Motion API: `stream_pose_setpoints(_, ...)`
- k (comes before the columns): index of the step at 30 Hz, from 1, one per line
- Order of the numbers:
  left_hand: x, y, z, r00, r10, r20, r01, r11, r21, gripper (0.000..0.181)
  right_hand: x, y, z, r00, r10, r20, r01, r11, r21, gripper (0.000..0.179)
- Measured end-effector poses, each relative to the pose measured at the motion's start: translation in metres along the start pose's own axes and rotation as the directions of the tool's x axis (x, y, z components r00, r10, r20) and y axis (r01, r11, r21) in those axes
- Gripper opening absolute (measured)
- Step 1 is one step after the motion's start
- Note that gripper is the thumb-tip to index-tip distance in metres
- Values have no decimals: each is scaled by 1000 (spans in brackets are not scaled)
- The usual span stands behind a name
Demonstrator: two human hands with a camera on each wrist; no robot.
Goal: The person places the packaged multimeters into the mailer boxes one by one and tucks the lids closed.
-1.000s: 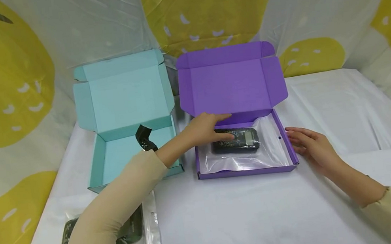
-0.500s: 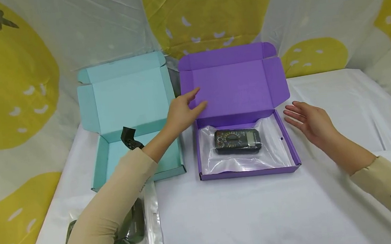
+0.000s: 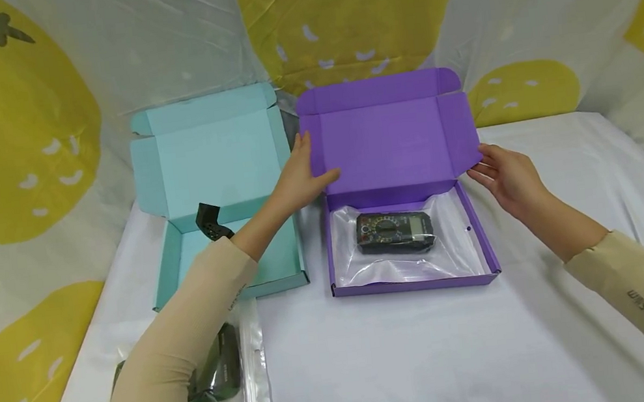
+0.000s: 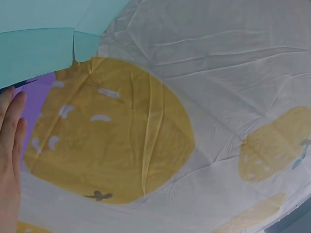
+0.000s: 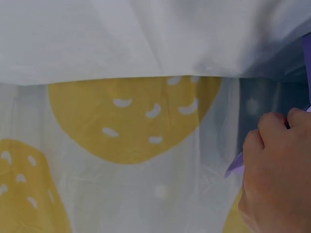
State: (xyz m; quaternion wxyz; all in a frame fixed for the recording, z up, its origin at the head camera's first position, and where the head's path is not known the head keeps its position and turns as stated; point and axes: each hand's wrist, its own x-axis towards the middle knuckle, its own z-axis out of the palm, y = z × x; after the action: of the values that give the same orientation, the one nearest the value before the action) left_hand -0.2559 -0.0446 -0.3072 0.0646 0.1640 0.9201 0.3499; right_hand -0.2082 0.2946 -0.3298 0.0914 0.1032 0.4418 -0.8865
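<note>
A purple cardboard box (image 3: 416, 285) stands with its lid (image 3: 387, 145) raised at the back. Inside lies a clear plastic bag (image 3: 450, 240) with a black multimeter (image 3: 395, 232) in it. My left hand (image 3: 298, 174) is at the lid's left side flap, fingers straight and thumb spread; the left wrist view shows those straight fingers (image 4: 14, 121) beside the purple card. At the opposite side, my right hand (image 3: 508, 178) pinches the lid's right flap near its lower corner. In the right wrist view, the curled right hand (image 5: 279, 170) hides most of the purple flap (image 5: 235, 167).
A light teal box (image 3: 208, 157), lid up, stands left of the purple one, partly behind my left forearm. Nearer, a clear bag (image 3: 251, 372) with a dark green object lies partly under that arm. A lemon-print cloth (image 3: 193, 37) hangs behind; white cloth covers the table.
My left hand has left the bagged multimeter and moved back and left to the lid's edge. My right hand has risen from the box's right wall to the lid's right flap.
</note>
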Motion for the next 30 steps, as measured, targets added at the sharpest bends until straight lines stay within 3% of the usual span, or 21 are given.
stream_pose_setpoints(10, 7, 12, 0, 990, -117, 76, 122, 990, -75, 97, 1, -1, 3, 999, 1, -39, -4, 998, -70, 15)
stream_pose_setpoints(20, 5, 14, 1, 996, -87, -13, 84, 985, -154, 88, 0, -2, 2, 999, -50, 11, 51, 984, -170, 14)
stream_pose_setpoints(23, 6, 11, 1, 996, -83, -42, 71, 972, -225, 81, -1, -2, 3, 998, -67, 16, 69, 977, -202, 14)
stream_pose_setpoints(26, 6, 9, 3, 992, -102, -70, 73, 941, -329, 70, -2, -2, 4, 996, -83, 21, 86, 969, -230, 17)
stream_pose_setpoints(30, 2, 11, 6, 985, -146, -91, 95, 904, -417, 55, -6, 1, 6, 993, -114, 29, 118, 937, -330, 34)
